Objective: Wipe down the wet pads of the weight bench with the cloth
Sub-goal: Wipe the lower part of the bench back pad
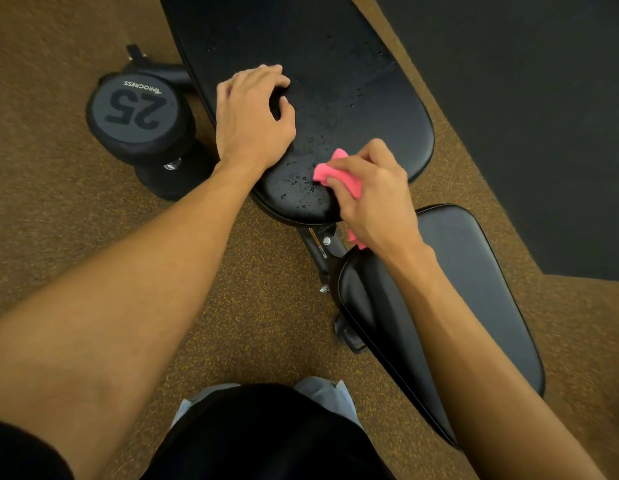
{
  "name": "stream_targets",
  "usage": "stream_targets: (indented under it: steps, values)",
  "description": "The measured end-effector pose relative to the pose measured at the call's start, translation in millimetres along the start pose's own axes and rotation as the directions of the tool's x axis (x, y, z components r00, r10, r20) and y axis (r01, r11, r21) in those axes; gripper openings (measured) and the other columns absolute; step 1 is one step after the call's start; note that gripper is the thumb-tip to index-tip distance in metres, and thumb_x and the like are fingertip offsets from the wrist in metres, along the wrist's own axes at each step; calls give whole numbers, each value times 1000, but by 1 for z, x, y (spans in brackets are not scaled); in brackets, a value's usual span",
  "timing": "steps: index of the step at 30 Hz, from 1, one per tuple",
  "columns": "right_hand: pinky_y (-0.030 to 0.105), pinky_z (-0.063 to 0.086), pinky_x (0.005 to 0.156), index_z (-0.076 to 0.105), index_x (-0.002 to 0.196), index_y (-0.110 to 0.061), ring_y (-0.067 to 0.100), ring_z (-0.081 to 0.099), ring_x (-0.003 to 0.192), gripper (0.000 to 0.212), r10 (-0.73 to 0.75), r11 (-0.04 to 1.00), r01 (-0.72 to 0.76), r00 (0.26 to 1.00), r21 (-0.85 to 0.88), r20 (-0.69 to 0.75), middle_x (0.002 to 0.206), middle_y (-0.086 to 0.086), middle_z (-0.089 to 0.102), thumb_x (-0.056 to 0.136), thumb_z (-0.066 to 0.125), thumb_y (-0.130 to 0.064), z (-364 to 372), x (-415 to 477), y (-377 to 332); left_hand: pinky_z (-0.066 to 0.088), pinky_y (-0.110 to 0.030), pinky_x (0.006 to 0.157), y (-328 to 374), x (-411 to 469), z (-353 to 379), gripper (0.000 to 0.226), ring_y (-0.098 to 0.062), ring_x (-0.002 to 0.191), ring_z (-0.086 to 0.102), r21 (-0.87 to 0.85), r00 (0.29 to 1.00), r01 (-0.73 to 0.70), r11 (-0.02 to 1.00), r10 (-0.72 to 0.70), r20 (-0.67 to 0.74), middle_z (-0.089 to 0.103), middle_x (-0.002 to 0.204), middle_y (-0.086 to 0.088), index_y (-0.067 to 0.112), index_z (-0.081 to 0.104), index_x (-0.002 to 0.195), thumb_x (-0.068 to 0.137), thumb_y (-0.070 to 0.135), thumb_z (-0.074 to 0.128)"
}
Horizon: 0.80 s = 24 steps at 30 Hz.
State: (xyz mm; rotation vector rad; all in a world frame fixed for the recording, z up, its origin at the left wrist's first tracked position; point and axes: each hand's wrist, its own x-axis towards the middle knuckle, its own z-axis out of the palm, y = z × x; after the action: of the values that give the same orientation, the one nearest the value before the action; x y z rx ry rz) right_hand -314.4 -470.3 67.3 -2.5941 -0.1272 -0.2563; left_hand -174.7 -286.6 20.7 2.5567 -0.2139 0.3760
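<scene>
The long black back pad (353, 98) of the weight bench runs from the top centre down to the middle, speckled with water droplets, thickest near its rounded near end. My right hand (374, 195) presses a bunched pink cloth (330, 171) onto that wet near end; part of the cloth hangs out under my palm. My left hand (252, 116) rests on the pad's left edge, fingers curled over its surface, holding nothing. The smaller black seat pad (474, 271) lies below and to the right, partly behind my right forearm.
A black 25 dumbbell (138, 116) stands on end on the speckled brown floor just left of the bench. The bench's metal hinge and bolts (322, 247) show between the two pads. A dark mat (543, 98) covers the floor at the upper right.
</scene>
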Motion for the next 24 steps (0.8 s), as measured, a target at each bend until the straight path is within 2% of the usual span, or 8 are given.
stream_targets:
  steps: [5,7,11,13,16,18,21,24]
  values:
    - [35,49,88,79,122,-16,27,58,105,25,181,981,-186,979,-57,-91,113,10,56,101,73,-28,6,30,6,26,-32,122,1,0,0,39,-6,145,47,7,1000,2,1000,-2,4,60,150,14,31,67,132,98,38,49]
    - [33,47,85,79,120,-16,24,56,104,22,137,989,-142,986,-45,-93,112,10,56,102,72,-27,15,35,-6,26,-31,121,1,-1,0,39,-6,144,47,3,1000,3,1000,-3,0,61,149,14,31,68,132,98,38,49]
    - [21,38,81,81,119,-20,13,49,95,20,-4,1000,4,1000,19,-10,103,8,55,102,73,-26,7,12,-8,27,-31,121,-1,1,0,38,-5,144,47,-11,1000,0,1000,-1,-6,62,148,14,31,68,130,97,37,50]
    - [21,38,84,81,121,-21,19,53,96,22,44,999,-44,999,10,-32,104,9,57,101,75,-27,0,11,3,28,-31,121,0,0,1,38,-5,143,48,-14,1000,5,1000,-5,-11,62,147,14,31,69,129,97,36,51]
    - [21,35,82,81,122,-18,26,56,104,23,188,980,-195,974,-43,-128,108,10,58,102,73,-26,11,30,5,28,-31,121,0,0,0,38,-5,143,48,-23,1000,3,1000,-4,-7,62,147,14,31,69,129,97,36,51]
    - [18,30,79,82,117,-16,27,56,102,19,166,985,-172,974,-21,-154,107,12,58,101,74,-21,21,40,-7,28,-31,121,0,0,0,37,-5,144,48,-24,1000,5,1000,-5,-5,62,147,14,31,69,129,97,35,51]
    - [16,29,77,83,114,-19,15,47,97,16,27,1000,-26,996,7,-86,101,9,56,101,75,-22,24,30,-18,27,-31,120,0,0,-1,37,-5,144,48,-25,1000,4,1000,-4,-7,62,147,14,31,69,130,97,35,50]
    - [16,30,82,82,120,-22,15,50,97,20,75,997,-74,995,12,-60,102,2,51,101,75,-26,11,19,-10,27,-30,120,0,-1,0,37,-5,143,48,-30,1000,11,1000,-11,-12,63,147,14,31,70,129,97,35,52]
